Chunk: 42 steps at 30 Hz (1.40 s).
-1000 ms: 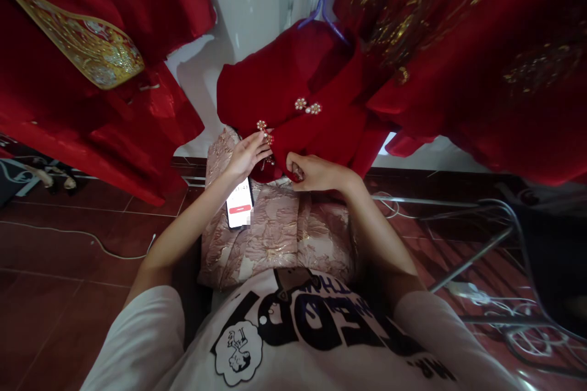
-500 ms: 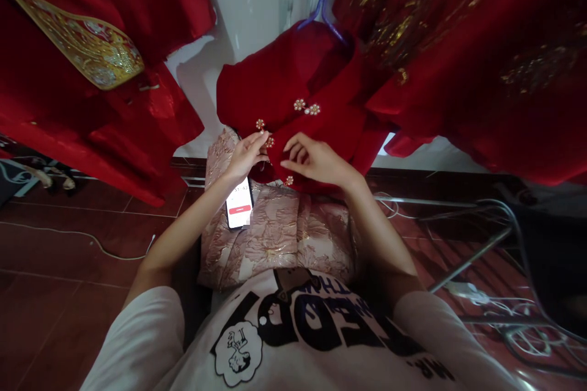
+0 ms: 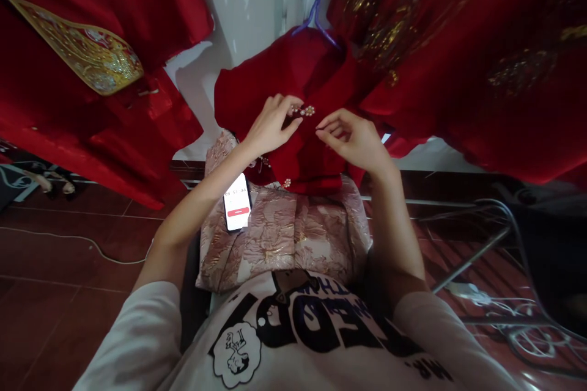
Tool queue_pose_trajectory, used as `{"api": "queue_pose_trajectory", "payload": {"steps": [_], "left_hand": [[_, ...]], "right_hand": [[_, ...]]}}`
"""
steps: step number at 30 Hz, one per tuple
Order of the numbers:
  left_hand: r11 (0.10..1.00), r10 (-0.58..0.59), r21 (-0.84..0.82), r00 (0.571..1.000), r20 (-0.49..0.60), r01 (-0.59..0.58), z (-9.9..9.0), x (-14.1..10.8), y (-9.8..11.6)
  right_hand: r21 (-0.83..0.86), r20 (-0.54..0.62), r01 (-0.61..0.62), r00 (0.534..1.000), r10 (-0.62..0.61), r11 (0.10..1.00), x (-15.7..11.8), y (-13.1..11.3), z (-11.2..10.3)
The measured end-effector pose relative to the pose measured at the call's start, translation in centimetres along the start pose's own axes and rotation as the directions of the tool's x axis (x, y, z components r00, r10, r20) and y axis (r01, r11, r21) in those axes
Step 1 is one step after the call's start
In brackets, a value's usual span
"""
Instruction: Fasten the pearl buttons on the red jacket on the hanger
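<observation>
A red garment (image 3: 266,85) with flower-shaped, bead-like clasps hangs in front of me, its lower part on my lap. My left hand (image 3: 275,125) is over it, thumb and index finger apart on either side of the upper flower clasp (image 3: 307,111). To the right of that clasp is my right hand (image 3: 353,139), its fingers curled and the thumb and index tips close together. Whatever may be between those tips is too small to make out. Lower down, another flower clasp (image 3: 287,183) shows near the hem. A purple hanger (image 3: 314,12) is at the garment's top.
A lit phone (image 3: 237,204) lies on the pink patterned cushion or cloth (image 3: 275,232) over my lap. Red embroidered garments (image 3: 82,49) hang on both sides. At right stands a metal-framed chair (image 3: 472,256) with white cables (image 3: 527,317) by it.
My left hand has moved up and right from the lower left clasp to the upper one. My right hand has shifted up and right, its thumb and index tips now closer together.
</observation>
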<state>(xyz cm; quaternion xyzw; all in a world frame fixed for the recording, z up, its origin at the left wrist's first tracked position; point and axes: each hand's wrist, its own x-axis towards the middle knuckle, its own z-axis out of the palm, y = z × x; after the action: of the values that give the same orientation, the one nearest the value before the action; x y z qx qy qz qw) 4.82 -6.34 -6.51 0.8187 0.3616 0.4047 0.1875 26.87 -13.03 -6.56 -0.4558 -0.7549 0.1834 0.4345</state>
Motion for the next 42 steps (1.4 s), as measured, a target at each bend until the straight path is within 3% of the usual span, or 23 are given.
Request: {"api": "queue_pose_trajectory", "payload": {"steps": [4,9,13,17,21,25,28,30,33,37,42], "left_hand": [[0.948,0.133,0.28,0.988,0.084,-0.152,-0.3,2.6,-0.3],[0.831,0.261,0.433,0.932,0.25,-0.349,-1.5,4.0,1.3],[0.738,0.269,0.504,0.88,0.391,-0.449,-2.5,4.4,2.5],[0.696,0.251,0.537,0.862,0.441,-0.477,-2.8,4.4,2.6],[0.659,0.228,0.566,0.849,0.476,-0.495,-2.6,4.3,3.0],[0.639,0.084,0.655,0.884,0.46,-0.402,-2.6,3.7,4.0],[0.584,-0.123,0.769,0.907,0.402,-0.261,-3.0,2.9,4.7],[0.529,-0.258,0.83,0.898,0.356,-0.177,-3.6,2.6,4.8],[0.447,-0.448,0.893,0.854,0.263,-0.041,-4.6,2.6,4.4],[0.347,-0.557,0.936,0.816,0.157,0.058,-5.9,3.1,4.1],[0.206,-0.62,0.962,0.784,-0.013,0.179,-7.2,4.0,4.2]], "right_hand": [[0.015,-0.007,0.017,1.0,-0.017,1.0,-0.1,0.3,-0.4],[-0.001,-0.045,0.066,0.997,-0.066,0.998,0.0,0.5,-0.5],[-0.03,-0.181,0.155,0.971,-0.158,0.988,0.2,0.9,-0.5],[0.03,-0.309,0.164,0.94,-0.147,0.986,1.0,1.8,-0.3],[0.224,-0.244,0.112,0.968,-0.056,0.968,3.5,1.7,0.7],[0.526,-0.073,-0.023,0.995,0.072,0.85,6.9,0.0,2.8],[0.535,0.033,-0.204,0.975,0.222,0.82,7.7,-1.2,4.6],[0.4,0.027,-0.321,0.94,0.339,0.859,7.1,-1.3,5.2],[0.037,-0.121,-0.404,0.906,0.405,0.914,5.5,-0.1,5.1],[-0.293,-0.291,-0.333,0.924,0.248,0.896,4.3,3.0,4.2],[-0.37,-0.399,-0.322,0.902,0.164,0.872,4.9,5.2,2.7]]}}
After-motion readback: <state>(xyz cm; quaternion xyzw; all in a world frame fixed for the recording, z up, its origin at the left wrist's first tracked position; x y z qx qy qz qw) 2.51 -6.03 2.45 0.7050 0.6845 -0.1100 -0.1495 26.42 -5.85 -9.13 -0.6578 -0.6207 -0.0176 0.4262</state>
